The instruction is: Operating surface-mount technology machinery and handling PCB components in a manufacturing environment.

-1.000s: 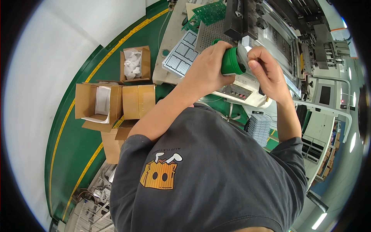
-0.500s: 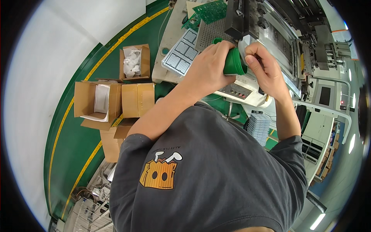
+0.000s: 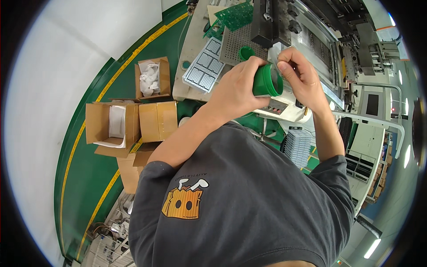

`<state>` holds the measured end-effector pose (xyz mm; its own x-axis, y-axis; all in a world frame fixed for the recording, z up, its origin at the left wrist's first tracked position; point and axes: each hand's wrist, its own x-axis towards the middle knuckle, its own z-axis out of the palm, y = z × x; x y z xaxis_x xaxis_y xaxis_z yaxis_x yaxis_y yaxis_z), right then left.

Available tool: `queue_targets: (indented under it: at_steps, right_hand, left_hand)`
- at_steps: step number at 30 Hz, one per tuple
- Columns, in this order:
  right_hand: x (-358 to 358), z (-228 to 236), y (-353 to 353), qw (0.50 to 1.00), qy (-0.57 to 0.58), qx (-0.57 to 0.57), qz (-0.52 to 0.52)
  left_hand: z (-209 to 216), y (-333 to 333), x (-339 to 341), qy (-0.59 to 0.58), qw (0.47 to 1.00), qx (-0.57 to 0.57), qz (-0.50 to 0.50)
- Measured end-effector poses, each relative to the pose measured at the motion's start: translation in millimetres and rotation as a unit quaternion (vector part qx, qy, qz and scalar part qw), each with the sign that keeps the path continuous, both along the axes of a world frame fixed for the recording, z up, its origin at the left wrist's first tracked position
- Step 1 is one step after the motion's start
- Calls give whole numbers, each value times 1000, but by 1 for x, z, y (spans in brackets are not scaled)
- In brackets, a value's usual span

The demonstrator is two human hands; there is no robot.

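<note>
My left hand [image 3: 238, 86] is wrapped round a green plastic jar [image 3: 263, 82], which is tilted with its open mouth toward my right hand. The inside of the jar looks grey. Just beyond the jar's rim, my right hand [image 3: 304, 80] is closed in a pinch. A pale flat strip [image 3: 275, 51] shows beside its fingertips; its other end is hidden. Behind the jar, a round green cap [image 3: 246, 53] lies on a perforated metal plate [image 3: 231, 46].
A blue-grey compartment tray [image 3: 204, 64] and green circuit boards [image 3: 235, 17] lie on the bench. Machinery with a framed metal bed [image 3: 311, 42] stands to the right. Open cardboard boxes [image 3: 153, 113] sit at the left. Stacked trays [image 3: 298, 144] stand below the bench at the right.
The jar has shifted slightly left and down, away from my right fingers. The pale strip no longer overlaps its mouth. More of the green cap shows now.
</note>
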<state>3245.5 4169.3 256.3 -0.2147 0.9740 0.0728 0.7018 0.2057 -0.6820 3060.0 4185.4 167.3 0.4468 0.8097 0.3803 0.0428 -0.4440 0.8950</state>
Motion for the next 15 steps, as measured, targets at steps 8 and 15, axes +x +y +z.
queue_targets:
  at_steps: [8, 15]
  right_hand:
    - [33, -9, 4, 992, 90, -62, -61]
    - [19, 15, -6, 898, 400, -149, -112]
  left_hand:
    - [15, -6, -11, -83, 993, -69, -50]
    - [-4, -4, -18, -66, 991, -114, 18]
